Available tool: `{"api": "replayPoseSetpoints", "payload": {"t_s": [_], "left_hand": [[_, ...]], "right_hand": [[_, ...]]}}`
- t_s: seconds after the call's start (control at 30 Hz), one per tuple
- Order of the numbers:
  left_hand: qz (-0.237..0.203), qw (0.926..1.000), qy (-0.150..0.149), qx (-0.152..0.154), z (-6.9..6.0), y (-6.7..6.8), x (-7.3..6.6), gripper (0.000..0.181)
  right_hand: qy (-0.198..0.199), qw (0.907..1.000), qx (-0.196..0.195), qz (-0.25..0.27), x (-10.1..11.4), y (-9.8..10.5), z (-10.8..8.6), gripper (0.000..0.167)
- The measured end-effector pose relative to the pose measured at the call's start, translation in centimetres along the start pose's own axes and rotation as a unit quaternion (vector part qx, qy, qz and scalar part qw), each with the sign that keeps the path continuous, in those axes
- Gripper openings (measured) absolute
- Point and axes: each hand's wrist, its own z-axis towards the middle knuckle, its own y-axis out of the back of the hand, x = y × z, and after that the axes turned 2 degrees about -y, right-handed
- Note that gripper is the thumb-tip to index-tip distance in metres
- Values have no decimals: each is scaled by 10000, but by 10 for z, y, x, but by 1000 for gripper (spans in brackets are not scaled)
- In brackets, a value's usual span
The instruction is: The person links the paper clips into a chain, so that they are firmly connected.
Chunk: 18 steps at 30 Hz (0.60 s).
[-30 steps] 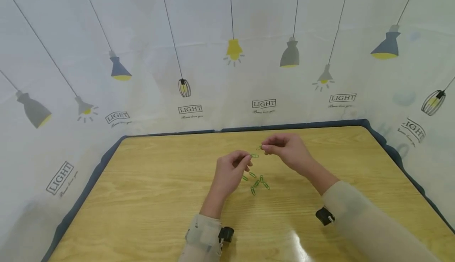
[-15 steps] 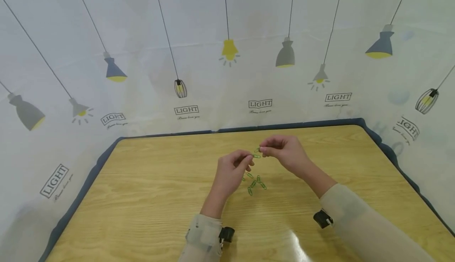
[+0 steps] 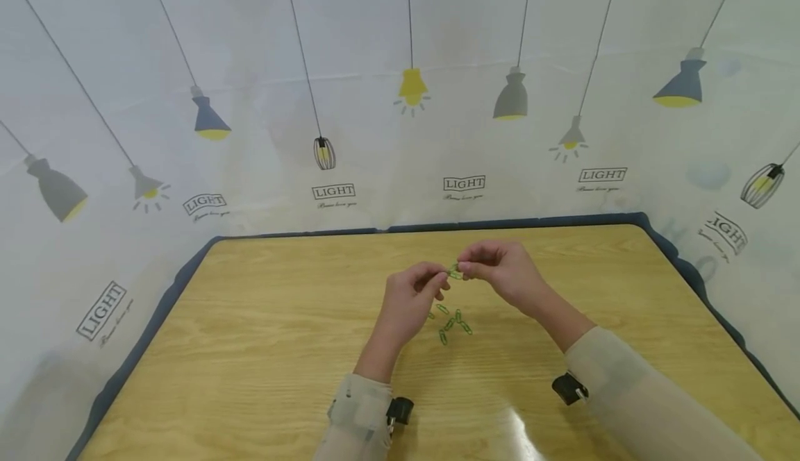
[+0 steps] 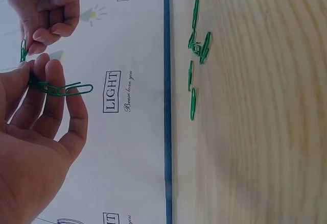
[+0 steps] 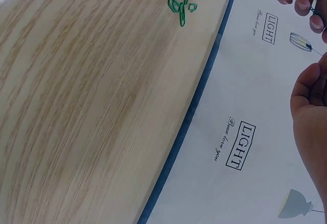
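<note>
In the head view my left hand (image 3: 406, 305) and right hand (image 3: 509, 280) meet above the table, fingertips nearly touching. Between thumb and fingers, the left hand pinches green paper clips; in the left wrist view one paper clip (image 4: 79, 89) sticks out past its fingers, seemingly linked to another beneath them. My right hand pinches a further green paper clip (image 4: 23, 50), seen at the far left of that view. Whether this clip is hooked onto the left hand's clips is hidden by the fingertips. Several loose green paper clips (image 3: 450, 323) lie on the wood below.
The wooden table (image 3: 250, 350) has a dark blue edge strip (image 3: 300, 235) along its back and sides. Behind it rises a pale wall covering (image 3: 375, 30) printed with hanging lamps. Both forearms wear beige sleeves (image 3: 637, 378) with black wrist devices.
My hands have drawn closer together, so the two held paper clips now overlap in the head view. The loose clips on the table have stayed put. The head view shifted slightly.
</note>
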Motion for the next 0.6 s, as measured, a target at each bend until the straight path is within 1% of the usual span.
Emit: {"api": "replayPoseSetpoints", "payload": {"t_s": [0.13, 0.33, 0.5, 0.6], "left_hand": [[55, 10000, 23, -14, -1, 1, 0, 17], [-54, 9999, 128, -16, -1, 4, 2, 19], [-198, 9992, 306, -132, -4, 9, 3, 19], [-258, 9991, 323, -116, -4, 11, 4, 19]], "right_hand": [[6, 10000, 61, -26, 1, -1, -1, 13], [112, 9998, 104, -110, 1, -2, -1, 14], [121, 9998, 45, -140, -1, -1, -1, 13], [83, 9999, -52, -92, 0, -2, -1, 13]]}}
